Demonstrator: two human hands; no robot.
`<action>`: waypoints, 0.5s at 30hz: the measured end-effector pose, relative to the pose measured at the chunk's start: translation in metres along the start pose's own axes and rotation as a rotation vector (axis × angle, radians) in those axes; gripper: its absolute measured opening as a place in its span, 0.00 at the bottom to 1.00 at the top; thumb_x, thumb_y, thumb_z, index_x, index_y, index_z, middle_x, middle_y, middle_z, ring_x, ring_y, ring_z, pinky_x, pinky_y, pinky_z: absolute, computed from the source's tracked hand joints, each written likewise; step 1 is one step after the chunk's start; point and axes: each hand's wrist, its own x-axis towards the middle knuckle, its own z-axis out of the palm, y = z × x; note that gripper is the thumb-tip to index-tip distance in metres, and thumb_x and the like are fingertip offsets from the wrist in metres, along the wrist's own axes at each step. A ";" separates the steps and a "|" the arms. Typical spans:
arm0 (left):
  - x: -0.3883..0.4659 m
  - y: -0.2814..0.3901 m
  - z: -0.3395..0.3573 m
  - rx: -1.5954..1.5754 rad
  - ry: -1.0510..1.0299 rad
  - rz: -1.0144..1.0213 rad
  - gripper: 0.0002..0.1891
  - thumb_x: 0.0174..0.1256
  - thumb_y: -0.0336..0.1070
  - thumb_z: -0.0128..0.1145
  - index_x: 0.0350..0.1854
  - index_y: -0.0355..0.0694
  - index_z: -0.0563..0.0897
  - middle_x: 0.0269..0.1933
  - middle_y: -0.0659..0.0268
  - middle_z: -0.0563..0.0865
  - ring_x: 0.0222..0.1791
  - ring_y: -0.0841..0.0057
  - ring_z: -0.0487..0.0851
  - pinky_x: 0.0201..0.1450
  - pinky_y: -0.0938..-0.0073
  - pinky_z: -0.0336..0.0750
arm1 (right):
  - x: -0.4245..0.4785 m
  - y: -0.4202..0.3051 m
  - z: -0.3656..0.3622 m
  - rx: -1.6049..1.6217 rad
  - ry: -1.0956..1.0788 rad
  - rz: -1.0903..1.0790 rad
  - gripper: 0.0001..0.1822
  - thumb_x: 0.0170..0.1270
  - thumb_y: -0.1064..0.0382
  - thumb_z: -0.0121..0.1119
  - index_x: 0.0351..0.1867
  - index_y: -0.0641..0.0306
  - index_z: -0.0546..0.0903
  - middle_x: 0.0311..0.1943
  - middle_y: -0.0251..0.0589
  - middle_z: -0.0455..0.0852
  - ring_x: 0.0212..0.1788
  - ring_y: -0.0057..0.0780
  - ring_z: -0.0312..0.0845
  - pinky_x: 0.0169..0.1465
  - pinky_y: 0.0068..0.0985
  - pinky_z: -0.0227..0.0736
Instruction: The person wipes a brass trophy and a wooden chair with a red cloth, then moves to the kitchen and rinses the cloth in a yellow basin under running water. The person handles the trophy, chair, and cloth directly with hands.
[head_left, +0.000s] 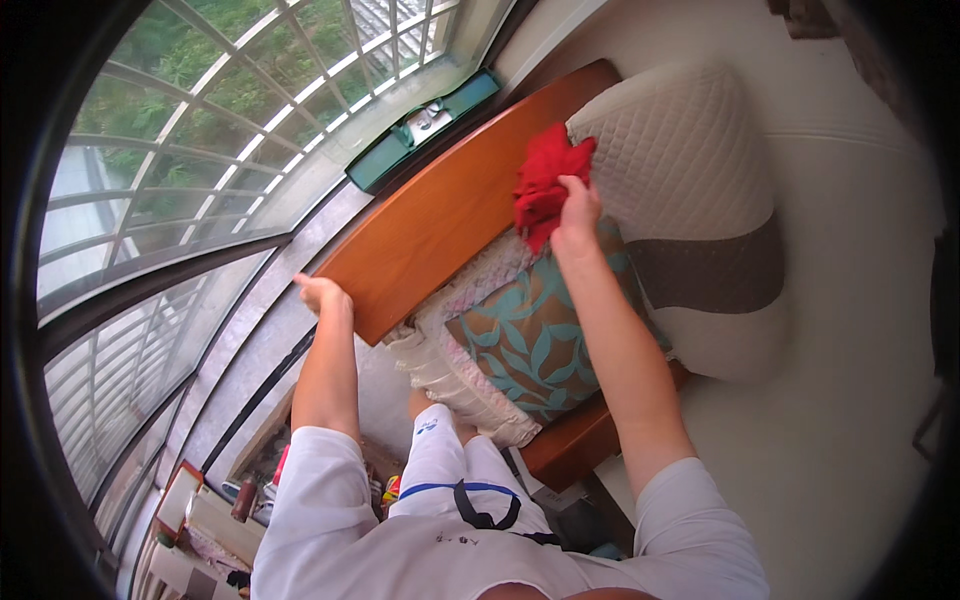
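My right hand (579, 217) grips a crumpled red cloth (551, 184), held against or just over the far part of a varnished wooden backrest (442, 217). Whether the cloth presses on the wood cannot be told. At the near end of the backrest, my left hand (326, 294) rests on the top corner, its thumb pointing outward. Below my right forearm lies a brown cushion (517, 341) with teal leaf shapes. Under it spreads a ruffled, pale quilted cover (465, 390). A large quilted beige cushion (675, 157) with a brown band leans beside the red cloth.
Behind the backrest, a long green box (427, 127) sits on the window sill (292, 315). Barred windows (217, 120) line the left. A wooden seat edge (566, 442) juts out near my legs. Assorted items, including a dark red cylinder (244, 500), crowd the lower left.
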 end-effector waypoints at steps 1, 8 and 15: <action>0.003 0.005 0.002 0.018 0.071 -0.048 0.43 0.75 0.67 0.33 0.50 0.24 0.83 0.53 0.40 0.85 0.57 0.46 0.81 0.63 0.49 0.72 | 0.004 0.005 0.012 -0.024 -0.013 0.009 0.24 0.57 0.70 0.59 0.57 0.68 0.77 0.52 0.41 0.84 0.51 0.34 0.81 0.57 0.30 0.75; -0.005 0.024 0.003 0.300 0.184 -0.088 0.38 0.77 0.62 0.29 0.47 0.32 0.86 0.51 0.47 0.87 0.54 0.48 0.83 0.59 0.50 0.73 | 0.065 -0.054 0.111 -0.264 0.030 -0.409 0.25 0.56 0.71 0.57 0.58 0.70 0.77 0.52 0.44 0.84 0.53 0.34 0.81 0.60 0.31 0.73; -0.014 0.031 0.004 0.355 0.208 -0.104 0.37 0.76 0.62 0.28 0.47 0.36 0.87 0.51 0.49 0.88 0.54 0.49 0.83 0.61 0.52 0.72 | 0.212 -0.130 0.128 -1.663 0.244 -0.883 0.27 0.59 0.56 0.58 0.60 0.62 0.77 0.60 0.61 0.74 0.60 0.55 0.75 0.63 0.44 0.71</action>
